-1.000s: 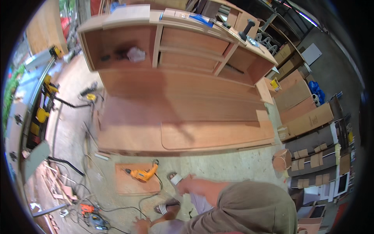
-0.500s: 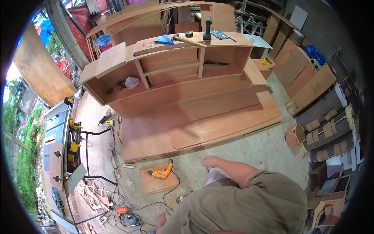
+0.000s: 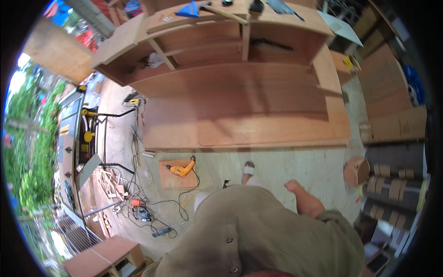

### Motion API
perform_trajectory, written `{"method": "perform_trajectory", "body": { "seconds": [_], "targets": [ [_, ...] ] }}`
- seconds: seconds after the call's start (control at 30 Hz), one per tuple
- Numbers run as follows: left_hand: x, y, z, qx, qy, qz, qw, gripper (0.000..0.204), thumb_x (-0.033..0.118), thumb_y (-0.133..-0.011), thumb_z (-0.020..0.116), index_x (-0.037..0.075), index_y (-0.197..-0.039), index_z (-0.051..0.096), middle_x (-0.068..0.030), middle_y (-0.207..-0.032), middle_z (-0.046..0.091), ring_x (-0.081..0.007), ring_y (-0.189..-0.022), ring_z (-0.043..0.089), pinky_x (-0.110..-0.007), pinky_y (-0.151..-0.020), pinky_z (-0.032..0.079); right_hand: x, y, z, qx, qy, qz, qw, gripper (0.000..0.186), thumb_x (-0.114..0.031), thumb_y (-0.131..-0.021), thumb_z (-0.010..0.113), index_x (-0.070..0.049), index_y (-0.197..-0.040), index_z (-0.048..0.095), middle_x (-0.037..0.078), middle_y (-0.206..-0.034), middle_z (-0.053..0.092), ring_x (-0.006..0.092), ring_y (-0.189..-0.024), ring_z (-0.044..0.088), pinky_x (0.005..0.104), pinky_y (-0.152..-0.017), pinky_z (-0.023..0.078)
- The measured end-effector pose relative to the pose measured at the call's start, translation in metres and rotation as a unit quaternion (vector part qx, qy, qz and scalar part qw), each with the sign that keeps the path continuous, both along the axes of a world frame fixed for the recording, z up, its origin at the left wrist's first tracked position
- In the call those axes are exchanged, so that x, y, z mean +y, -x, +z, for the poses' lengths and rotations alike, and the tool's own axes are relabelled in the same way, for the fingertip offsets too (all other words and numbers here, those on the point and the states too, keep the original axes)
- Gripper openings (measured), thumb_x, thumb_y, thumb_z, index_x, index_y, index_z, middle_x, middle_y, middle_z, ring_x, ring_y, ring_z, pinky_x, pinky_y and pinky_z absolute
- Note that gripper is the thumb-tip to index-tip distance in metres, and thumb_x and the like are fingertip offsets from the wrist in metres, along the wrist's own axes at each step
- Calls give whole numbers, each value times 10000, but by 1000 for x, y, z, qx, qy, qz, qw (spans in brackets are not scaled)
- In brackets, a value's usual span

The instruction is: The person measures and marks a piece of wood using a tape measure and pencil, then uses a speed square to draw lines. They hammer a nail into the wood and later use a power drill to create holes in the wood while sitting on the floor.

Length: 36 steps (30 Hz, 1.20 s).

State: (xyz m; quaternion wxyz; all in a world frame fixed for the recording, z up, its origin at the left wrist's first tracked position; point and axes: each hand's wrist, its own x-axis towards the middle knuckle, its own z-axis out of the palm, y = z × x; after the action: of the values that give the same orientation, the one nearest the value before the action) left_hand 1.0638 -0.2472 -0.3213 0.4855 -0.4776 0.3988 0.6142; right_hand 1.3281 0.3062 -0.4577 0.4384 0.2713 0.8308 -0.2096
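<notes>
My right hand (image 3: pixel 292 186) hangs over the concrete floor, to the right of my sandalled foot (image 3: pixel 248 168). No object shows in it, but its fingers are small and blurred, so their pose is unclear. My left hand is out of sight. In front of me lies a large wooden cabinet (image 3: pixel 258 104) with a wide flat panel and open compartments along its far side. On its top are a hammer (image 3: pixel 224 15) and a blue triangular square (image 3: pixel 188 10). A yellow corded drill (image 3: pixel 181 168) rests on a small wooden board (image 3: pixel 171 183) on the floor, left of my feet.
Cords, an orange power tool (image 3: pixel 137 203) and a grey tool (image 3: pixel 161 232) lie on the floor at left, near wood scraps (image 3: pixel 110 185). Beyond stands a table saw (image 3: pixel 76 134). A low cabinet (image 3: pixel 99 258) is at lower left. Wrapped panels (image 3: pixel 392 159) line the right side.
The view has tilted down and shifted, so the cabinet sits higher. My right hand has swung right, away from my leg. My left hand, partly visible earlier at the bottom, has left view.
</notes>
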Motion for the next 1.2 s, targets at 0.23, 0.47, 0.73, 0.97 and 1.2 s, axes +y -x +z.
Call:
{"method": "perform_trajectory", "body": {
  "seconds": [0.23,0.47,0.73,0.97,1.2],
  "targets": [
    [97,135,74,281,-24,186,941,917,749,-957,407,151,-1620,194,-160,-1588,367,-459,-1390,408,-649,-1080,351,61,64,30,209,40,-324,922,397,-326,-899,679,-12,-1134,732,216,-1132,727,350,-1101,683,431,-969,521],
    [222,262,87,380,152,-254,876,624,563,-1021,508,116,-1457,485,-127,-1367,586,-285,-1189,578,-425,-867,493,100,166,86,334,48,-382,860,249,-229,-915,678,12,-940,737,63,-723,691,165,-653,639,323,-620,512],
    [288,256,-67,211,10,-353,911,747,615,-1054,345,13,-1465,513,-180,-1471,553,-300,-1305,557,-442,-1094,445,155,240,156,355,-43,-412,838,232,-216,-862,692,11,-884,732,178,-793,723,271,-733,705,398,-700,538],
    [387,335,90,-15,-103,-225,969,769,704,-1003,397,103,-1466,520,-141,-1343,649,-315,-1099,684,-459,-1042,505,261,347,253,364,-113,-397,835,248,-234,-872,690,11,-896,727,201,-806,709,332,-758,701,419,-707,537],
    [467,402,179,253,55,-272,927,645,593,-1031,438,168,-1516,430,-92,-1381,593,-268,-1126,620,-426,-868,516,398,506,344,517,-3,-552,654,212,-229,-950,678,-39,-854,678,21,-657,597,124,-502,521,296,-464,403]
  ]
}}
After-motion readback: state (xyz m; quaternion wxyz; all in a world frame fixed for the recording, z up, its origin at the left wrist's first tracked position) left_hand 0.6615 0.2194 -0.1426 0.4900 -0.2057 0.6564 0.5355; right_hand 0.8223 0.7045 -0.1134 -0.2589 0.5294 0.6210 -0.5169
